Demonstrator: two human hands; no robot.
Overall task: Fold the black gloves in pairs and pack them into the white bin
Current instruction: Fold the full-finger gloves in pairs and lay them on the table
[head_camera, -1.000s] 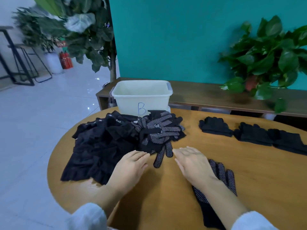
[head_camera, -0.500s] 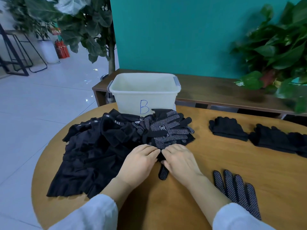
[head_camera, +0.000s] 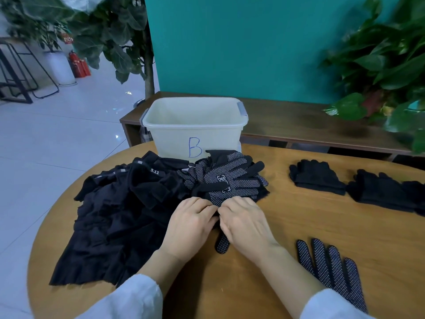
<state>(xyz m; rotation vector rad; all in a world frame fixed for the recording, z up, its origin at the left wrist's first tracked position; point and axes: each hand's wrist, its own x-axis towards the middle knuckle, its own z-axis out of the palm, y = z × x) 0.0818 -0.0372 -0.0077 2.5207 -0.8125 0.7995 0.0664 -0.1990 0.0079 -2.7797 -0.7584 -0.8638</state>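
A heap of black gloves with white dots lies in front of the white bin, which is marked with a blue B and looks empty. My left hand and my right hand meet at the heap's near edge, fingertips curled onto a dotted glove whose finger sticks out beneath them. One dotted glove lies flat at the near right. Folded plain black gloves sit in a row at the far right.
A large pile of black cloth items covers the left of the round wooden table. A low wooden bench and leafy plants stand behind the table, before a teal wall.
Both hands moved forward and together onto the near edge of the dotted glove heap. My right hand left the flat dotted glove at the near right.
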